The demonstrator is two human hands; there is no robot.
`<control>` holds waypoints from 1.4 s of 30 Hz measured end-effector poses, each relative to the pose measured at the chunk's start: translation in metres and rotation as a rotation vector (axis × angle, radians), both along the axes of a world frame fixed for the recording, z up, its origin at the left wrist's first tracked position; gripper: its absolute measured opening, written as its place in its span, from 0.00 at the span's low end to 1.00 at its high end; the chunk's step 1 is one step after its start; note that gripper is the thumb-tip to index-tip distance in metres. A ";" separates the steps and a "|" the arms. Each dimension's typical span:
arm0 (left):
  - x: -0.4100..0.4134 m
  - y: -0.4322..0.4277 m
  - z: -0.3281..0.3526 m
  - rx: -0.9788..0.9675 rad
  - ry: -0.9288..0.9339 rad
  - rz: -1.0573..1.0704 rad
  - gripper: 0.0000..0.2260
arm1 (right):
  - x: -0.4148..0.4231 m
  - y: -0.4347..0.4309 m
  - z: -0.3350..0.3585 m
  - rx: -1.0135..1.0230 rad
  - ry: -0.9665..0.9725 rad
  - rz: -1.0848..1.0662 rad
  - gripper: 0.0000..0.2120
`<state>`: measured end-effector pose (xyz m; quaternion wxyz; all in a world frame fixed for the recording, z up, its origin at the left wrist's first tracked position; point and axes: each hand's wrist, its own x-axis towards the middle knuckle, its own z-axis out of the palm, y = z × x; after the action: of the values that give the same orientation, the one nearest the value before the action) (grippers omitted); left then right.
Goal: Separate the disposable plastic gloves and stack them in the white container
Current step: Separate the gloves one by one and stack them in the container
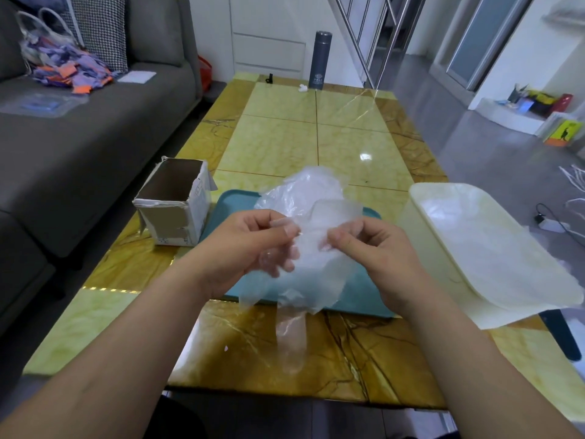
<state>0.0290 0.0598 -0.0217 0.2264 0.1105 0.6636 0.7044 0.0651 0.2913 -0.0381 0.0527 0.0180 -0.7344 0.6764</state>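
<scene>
Both my hands hold thin clear plastic gloves [311, 270] above a teal tray [357, 299] near the table's front. My left hand [250, 245] pinches the cuff edge on one side; my right hand [370, 245] pinches it on the other. The glove fingers hang down over the tray's front edge. Behind my hands a crumpled heap of more clear gloves [304, 191] lies on the tray. The white container [421, 198] stands to the right of the tray, with flat clear gloves [493, 248] lying in it and hanging over its near edge.
An open cardboard box [172, 205] stands left of the tray. A grey flask [319, 60] is at the far end of the yellow marble table [285, 137]. A grey sofa [79, 128] runs along the left. Cables [550, 223] lie on the floor at right.
</scene>
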 end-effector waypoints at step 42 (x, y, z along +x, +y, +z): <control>0.013 0.019 -0.017 -0.209 0.131 0.195 0.20 | 0.007 0.020 -0.005 0.236 -0.135 -0.373 0.13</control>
<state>0.0422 0.0792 -0.0391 0.1233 0.0671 0.7542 0.6414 0.0722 0.3110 -0.0426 0.1253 -0.1572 -0.8009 0.5640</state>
